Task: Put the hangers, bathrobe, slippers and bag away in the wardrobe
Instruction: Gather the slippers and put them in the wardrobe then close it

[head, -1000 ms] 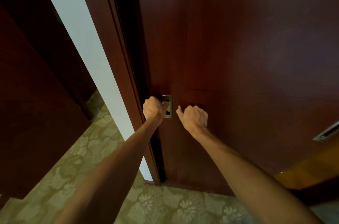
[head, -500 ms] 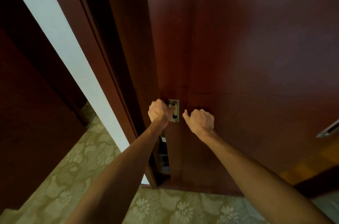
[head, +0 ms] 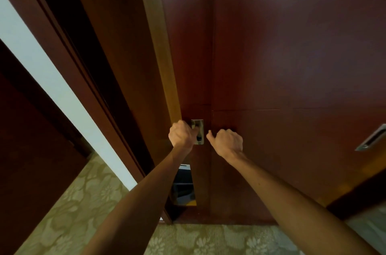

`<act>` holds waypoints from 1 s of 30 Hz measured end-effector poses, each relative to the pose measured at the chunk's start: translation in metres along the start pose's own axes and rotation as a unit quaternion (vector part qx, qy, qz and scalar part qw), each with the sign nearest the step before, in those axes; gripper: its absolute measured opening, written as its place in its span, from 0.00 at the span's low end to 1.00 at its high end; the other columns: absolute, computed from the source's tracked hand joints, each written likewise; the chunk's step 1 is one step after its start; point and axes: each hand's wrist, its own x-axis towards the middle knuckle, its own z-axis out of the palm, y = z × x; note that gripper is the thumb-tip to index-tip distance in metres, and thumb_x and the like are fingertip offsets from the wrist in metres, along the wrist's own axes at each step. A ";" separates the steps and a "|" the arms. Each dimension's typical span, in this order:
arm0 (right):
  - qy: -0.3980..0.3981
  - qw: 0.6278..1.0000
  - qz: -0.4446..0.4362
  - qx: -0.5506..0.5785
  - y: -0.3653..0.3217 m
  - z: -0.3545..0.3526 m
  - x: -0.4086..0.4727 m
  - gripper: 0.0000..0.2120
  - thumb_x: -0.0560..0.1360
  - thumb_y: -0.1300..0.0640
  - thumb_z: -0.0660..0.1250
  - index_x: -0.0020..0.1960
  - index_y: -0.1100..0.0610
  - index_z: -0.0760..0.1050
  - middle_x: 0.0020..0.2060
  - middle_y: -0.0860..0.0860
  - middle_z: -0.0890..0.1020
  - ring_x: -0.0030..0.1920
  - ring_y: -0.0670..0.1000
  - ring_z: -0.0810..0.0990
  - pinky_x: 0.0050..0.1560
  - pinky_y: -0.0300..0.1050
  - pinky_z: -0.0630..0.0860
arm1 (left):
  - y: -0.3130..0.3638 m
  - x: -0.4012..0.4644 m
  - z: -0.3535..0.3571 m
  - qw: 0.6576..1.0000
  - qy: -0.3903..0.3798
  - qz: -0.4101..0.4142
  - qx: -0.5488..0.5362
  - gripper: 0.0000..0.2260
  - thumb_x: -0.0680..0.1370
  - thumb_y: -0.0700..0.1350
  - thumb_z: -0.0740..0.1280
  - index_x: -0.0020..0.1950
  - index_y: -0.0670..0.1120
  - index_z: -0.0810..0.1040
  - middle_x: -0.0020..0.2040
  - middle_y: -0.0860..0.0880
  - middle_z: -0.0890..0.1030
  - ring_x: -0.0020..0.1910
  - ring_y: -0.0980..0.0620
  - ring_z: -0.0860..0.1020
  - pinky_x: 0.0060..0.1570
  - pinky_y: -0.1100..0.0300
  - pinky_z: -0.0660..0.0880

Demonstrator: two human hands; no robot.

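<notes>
Both arms reached in from 6 o'clock toward a dark red-brown wardrobe door [head: 188, 46] at frame centre. Left hand [head: 181, 134] was curled round the metal recessed handle [head: 198, 131] on that door, fingertips tucked into the pull, grasping it. Right hand [head: 226, 143] sat just beside the handle at its 3 o'clock, fingers curled into a loose fist with thumb sticking out toward the handle, knuckles against the seam with the second door panel [head: 292, 66]; whether it hooked an edge or held nothing, cannot tell. The handled door stood slid partly open, a lighter wood edge [head: 158, 46] showing along its left side from 12 o'clock down to the left hand. Below the left wrist, a narrow gap [head: 183, 185] showed the wardrobe interior, dark, with something pale at its top, too small to identify. Hangers, bathrobe, slippers and bag were not seen anywhere in view. Second metal pull [head: 373, 137] sat at 3 o'clock on the far right panel, well apart from both hands. Wardrobe frame [head: 62, 46] ran diagonally from 11 o'clock to 6 o'clock, with a pale wall strip [head: 48, 71] left of it and another dark wood surface [head: 31, 140] at 9 o'clock. Floral beige carpet [head: 83, 202] covered the floor from 7 to 5 o'clock.
</notes>
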 end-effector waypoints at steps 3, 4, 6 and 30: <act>-0.003 1.000 0.010 -0.007 0.013 -0.005 0.001 0.31 0.82 0.38 0.52 0.27 0.53 0.72 0.23 0.47 0.74 0.24 0.47 0.73 0.30 0.42 0.69 | 0.013 -0.006 0.007 1.000 0.002 0.004 0.005 0.15 0.76 0.56 0.72 0.46 0.44 0.81 0.39 0.49 0.82 0.35 0.52 0.81 0.37 0.57 0.82; -0.003 1.000 0.012 -0.010 0.017 -0.006 0.001 0.31 0.82 0.38 0.52 0.27 0.53 0.72 0.23 0.47 0.74 0.25 0.47 0.73 0.30 0.42 0.69 | 0.017 -0.008 0.010 1.000 0.003 0.008 0.005 0.15 0.76 0.56 0.72 0.46 0.44 0.81 0.40 0.49 0.82 0.36 0.51 0.82 0.38 0.56 0.82; -0.006 1.000 0.014 -0.017 0.027 -0.009 0.001 0.31 0.82 0.38 0.52 0.27 0.53 0.73 0.24 0.47 0.75 0.25 0.47 0.73 0.30 0.42 0.69 | 0.026 -0.012 0.015 1.000 0.001 0.015 0.008 0.14 0.76 0.56 0.72 0.46 0.45 0.80 0.40 0.49 0.82 0.37 0.51 0.82 0.39 0.56 0.82; 0.003 0.999 0.020 -0.048 0.153 -0.042 0.003 0.33 0.82 0.36 0.51 0.27 0.55 0.74 0.24 0.49 0.77 0.26 0.49 0.76 0.30 0.41 0.71 | 0.122 -0.056 0.088 0.996 -0.006 0.075 0.046 0.19 0.75 0.61 0.71 0.44 0.45 0.80 0.36 0.51 0.78 0.34 0.52 0.78 0.32 0.58 0.75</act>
